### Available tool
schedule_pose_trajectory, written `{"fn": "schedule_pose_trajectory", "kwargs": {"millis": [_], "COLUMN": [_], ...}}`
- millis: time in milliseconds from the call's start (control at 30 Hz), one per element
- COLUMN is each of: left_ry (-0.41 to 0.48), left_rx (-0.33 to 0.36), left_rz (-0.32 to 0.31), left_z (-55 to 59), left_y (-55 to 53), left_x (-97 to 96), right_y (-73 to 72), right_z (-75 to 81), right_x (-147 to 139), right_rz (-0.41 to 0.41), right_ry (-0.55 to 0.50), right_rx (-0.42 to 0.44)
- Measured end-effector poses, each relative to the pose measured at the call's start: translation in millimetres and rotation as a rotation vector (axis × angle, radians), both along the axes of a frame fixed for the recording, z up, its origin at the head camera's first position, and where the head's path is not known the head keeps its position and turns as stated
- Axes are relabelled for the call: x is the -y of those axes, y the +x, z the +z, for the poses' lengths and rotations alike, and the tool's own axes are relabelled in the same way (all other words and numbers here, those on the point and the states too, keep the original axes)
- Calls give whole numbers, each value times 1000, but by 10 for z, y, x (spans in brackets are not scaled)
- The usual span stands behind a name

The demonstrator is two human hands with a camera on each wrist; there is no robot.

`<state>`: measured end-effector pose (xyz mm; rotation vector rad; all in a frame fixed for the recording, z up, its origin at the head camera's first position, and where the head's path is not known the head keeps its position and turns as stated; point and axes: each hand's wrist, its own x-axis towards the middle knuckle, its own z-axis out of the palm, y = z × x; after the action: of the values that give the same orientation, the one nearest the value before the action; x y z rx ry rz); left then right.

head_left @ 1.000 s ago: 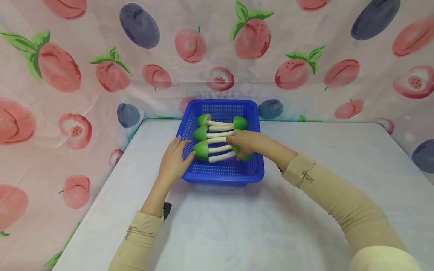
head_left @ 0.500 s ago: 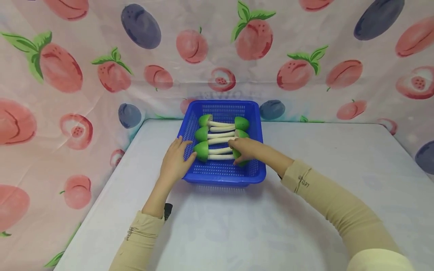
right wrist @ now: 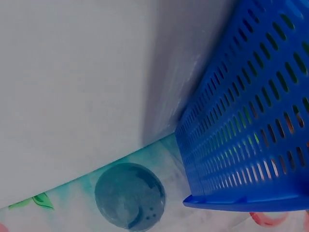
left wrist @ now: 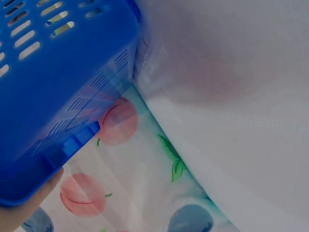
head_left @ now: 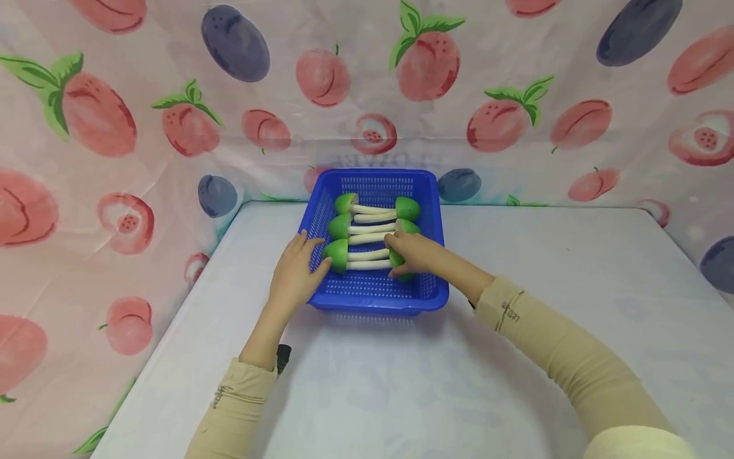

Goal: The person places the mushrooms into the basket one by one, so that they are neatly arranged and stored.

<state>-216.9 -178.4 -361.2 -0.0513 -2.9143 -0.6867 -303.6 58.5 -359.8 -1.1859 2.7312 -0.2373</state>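
Observation:
A blue plastic basket (head_left: 378,301) with slotted walls holds several toy mushrooms with green caps and white stems, laid sideways in rows. My right hand (head_left: 417,251) reaches over the basket's right side and grips the green cap of a mushroom (head_left: 395,257) in the front row, hiding most of that cap. On the left rim rests my left hand (head_left: 294,271), fingers spread and thumb over the inside, its tip close to the cap of another front mushroom (head_left: 336,255). In the left wrist view part of the left hand (left wrist: 36,203) lies along the basket's rim (left wrist: 48,166).
The basket stands on a white-covered table (head_left: 516,357), near its back edge. Behind and to the left hangs a pink cloth (head_left: 367,76) printed with fruit. The right wrist view shows the basket's slotted side wall (right wrist: 251,130) beside the table.
My right hand has drawn slightly forward and left with the mushroom, and the front-row stems now lie straighter. The front-left cap has shifted a little left. My left hand stays on the rim.

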Motion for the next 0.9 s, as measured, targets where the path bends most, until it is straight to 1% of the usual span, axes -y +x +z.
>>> {"fn": "schedule_pose_trajectory", "kwargs": {"millis": [67, 167, 300, 500, 600, 700, 900], "left_ry": [1, -7, -12, -15, -14, -20, -32], "left_rx": [-8, -14, -14, -13, -16, -22, -6], "left_rz": [-7, -16, -18, -28, -33, -31, -33], "left_z": [8, 9, -4, -32, -24, -10, -12], "left_y": [-18, -30, -14, 20, 25, 17, 11], "left_x": [-14, -22, -19, -33, -43, -45, -44], "right_y": [6, 5, -6, -1, 2, -5, -18], "right_z": [-3, -16, -41, -61, -48, -26, -16], "right_x": [-19, -34, -38, -46, -52, -50, -59], "right_rz": [-14, -37, -47, -49, -61, -72, -69], "right_ry": [3, -10, -36, -23, -26, -47, -138], "right_rx": [-29, -50, -38, -16, -10, -9, 20]}}
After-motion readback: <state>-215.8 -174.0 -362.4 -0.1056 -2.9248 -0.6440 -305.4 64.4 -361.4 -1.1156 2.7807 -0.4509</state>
